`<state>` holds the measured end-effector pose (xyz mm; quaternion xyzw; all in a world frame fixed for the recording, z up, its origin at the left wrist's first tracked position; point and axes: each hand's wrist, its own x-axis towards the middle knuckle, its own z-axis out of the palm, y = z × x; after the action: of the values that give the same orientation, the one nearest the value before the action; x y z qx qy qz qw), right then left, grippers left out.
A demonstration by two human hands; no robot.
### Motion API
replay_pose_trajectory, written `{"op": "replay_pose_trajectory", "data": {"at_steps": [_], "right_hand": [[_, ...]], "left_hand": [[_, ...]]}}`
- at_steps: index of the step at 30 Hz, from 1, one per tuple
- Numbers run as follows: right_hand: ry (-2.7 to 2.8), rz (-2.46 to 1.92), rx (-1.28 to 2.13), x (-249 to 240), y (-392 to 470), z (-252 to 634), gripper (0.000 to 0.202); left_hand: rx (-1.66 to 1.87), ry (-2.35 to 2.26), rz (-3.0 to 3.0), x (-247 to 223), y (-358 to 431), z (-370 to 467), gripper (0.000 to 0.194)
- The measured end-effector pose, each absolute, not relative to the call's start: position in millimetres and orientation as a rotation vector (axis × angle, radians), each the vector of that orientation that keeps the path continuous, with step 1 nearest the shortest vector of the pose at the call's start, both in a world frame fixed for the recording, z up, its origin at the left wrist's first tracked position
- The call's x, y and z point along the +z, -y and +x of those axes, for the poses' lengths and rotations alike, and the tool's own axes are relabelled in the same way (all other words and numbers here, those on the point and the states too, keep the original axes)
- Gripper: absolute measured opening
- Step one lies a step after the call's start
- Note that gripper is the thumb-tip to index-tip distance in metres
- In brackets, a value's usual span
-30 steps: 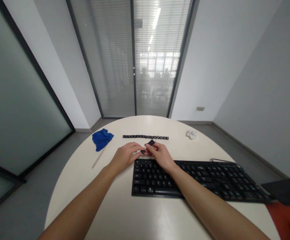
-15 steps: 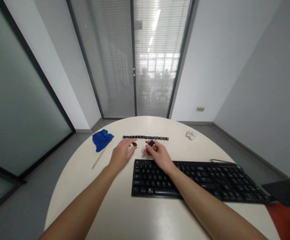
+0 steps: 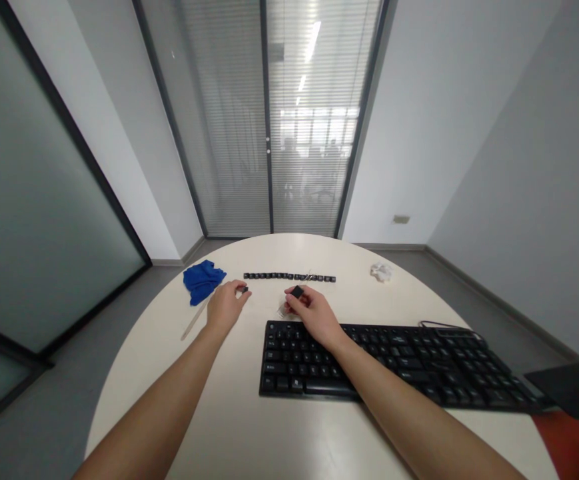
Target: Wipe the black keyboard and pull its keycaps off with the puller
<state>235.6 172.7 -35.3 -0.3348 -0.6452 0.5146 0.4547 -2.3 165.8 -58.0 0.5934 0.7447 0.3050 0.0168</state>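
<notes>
My left hand [image 3: 228, 307] pinches a small black keycap [image 3: 244, 289] between thumb and fingers, left of the table's middle. Above the keyboard's top left part, my right hand [image 3: 314, 312] grips a tool with a black handle [image 3: 297, 292]; thin wire-like parts show at its side. A row of black keycaps [image 3: 269, 275] lies across the table beyond both hands. The black keyboard [image 3: 389, 357] lies under my right wrist and forearm.
A crumpled blue cloth [image 3: 202, 281] lies at the left, with a pale stick [image 3: 192, 324] beside it. Crumpled white tissue [image 3: 381, 271] is at the back right of the round table [image 3: 219, 427]. Beyond the right edge are a dark flat object [image 3: 572, 387] and something red.
My left hand has moved left with the keycap, away from my right hand. My right hand has shifted slightly left, still holding the tool.
</notes>
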Motion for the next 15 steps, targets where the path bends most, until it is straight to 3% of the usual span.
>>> {"op": "replay_pose_trajectory", "data": {"at_steps": [4, 15], "right_hand": [[1.607, -0.847, 1.244, -35.2, -172.6, 235.6, 0.033], [1.638, -0.851, 1.237, -38.8, -175.3, 234.9, 0.030]], "left_hand": [[0.918, -2.312, 1.853, -57.9, -163.6, -2.4, 0.031], [0.828, -2.424, 1.738, -42.6, -163.8, 1.0, 0.018]]}}
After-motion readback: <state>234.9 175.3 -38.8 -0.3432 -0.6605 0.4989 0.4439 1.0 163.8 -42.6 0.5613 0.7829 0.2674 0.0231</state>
